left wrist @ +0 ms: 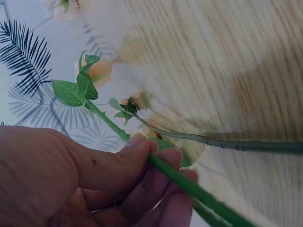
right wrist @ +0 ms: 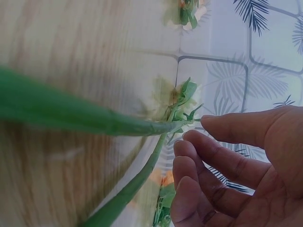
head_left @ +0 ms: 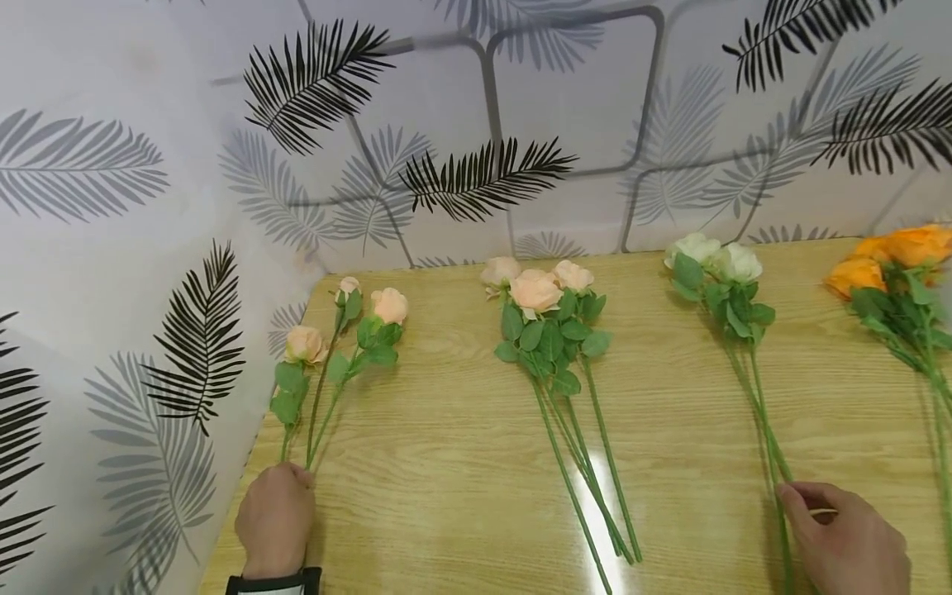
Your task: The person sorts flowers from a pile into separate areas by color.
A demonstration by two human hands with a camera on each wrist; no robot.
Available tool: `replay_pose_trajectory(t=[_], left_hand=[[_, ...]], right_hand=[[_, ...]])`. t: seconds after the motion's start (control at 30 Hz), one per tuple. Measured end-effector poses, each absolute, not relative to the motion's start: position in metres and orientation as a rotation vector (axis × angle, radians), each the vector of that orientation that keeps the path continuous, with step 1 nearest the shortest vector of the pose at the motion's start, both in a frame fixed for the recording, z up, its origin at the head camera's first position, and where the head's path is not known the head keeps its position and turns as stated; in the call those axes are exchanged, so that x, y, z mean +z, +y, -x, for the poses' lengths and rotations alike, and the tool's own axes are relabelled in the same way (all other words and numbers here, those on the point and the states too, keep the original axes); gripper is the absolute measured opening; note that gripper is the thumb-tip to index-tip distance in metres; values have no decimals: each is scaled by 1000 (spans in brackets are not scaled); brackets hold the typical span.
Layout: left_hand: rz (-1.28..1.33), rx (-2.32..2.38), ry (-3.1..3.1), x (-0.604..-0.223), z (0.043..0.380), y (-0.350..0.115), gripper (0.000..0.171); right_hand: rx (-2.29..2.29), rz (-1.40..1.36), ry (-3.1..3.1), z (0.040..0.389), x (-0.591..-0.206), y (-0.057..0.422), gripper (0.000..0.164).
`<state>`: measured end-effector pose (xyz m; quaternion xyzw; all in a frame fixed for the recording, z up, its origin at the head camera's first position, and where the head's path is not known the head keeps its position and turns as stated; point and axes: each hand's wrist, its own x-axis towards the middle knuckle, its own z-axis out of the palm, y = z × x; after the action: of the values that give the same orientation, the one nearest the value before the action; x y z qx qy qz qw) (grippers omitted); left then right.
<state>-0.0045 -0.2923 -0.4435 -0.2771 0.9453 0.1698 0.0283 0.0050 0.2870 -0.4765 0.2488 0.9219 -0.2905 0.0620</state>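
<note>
Three peach roses (head_left: 390, 306) lie at the left of the table. Over their stems is my left hand (head_left: 277, 516), its thumb and fingers pinching a green stem (left wrist: 177, 177) in the left wrist view. Beside it runs a darker stem (left wrist: 222, 143), outside the pinch. Two white roses (head_left: 740, 263) with crossing green stems lie at the right. My right hand (head_left: 851, 537) is at these stems, its fingers loosely bent. In the right wrist view a gap shows between thumb and fingers, close to a stem (right wrist: 94, 116); whether they touch it is unclear.
A bunch of peach roses (head_left: 537, 291) lies mid-table, between the hands. Orange flowers (head_left: 915, 246) lie at the far right, cut off by the frame. The wooden table (head_left: 446, 463) meets a leaf-patterned wall (head_left: 565, 107) behind and at the left.
</note>
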Motion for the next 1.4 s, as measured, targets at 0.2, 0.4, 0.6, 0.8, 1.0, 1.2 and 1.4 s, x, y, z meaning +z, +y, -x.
replay_pose_trajectory(t=[0.2, 0.4, 0.6, 0.8, 1.0, 1.2, 1.4], left_hand=[[820, 546, 2925, -438, 10, -289, 16], [749, 813, 2867, -431, 10, -282, 20], [757, 1130, 2719, -424, 14, -272, 23], [728, 1356, 2554, -420, 19, -262, 29], [680, 1593, 2367, -419, 22, -245, 27], [551, 1767, 2173, -416, 25, -229, 29], [315, 1809, 2057, -417, 28, -222, 26]], right_hand=[[-879, -799, 2771, -7, -475, 287, 43], [-883, -802, 2801, -6, -476, 286, 40], [-892, -817, 2808, -6, -474, 286, 40], [-911, -809, 2785, -8, -473, 288, 43], [-926, -801, 2801, -8, -472, 289, 42], [-930, -807, 2819, -7, -470, 288, 41], [-957, -800, 2869, -7, -470, 285, 38]])
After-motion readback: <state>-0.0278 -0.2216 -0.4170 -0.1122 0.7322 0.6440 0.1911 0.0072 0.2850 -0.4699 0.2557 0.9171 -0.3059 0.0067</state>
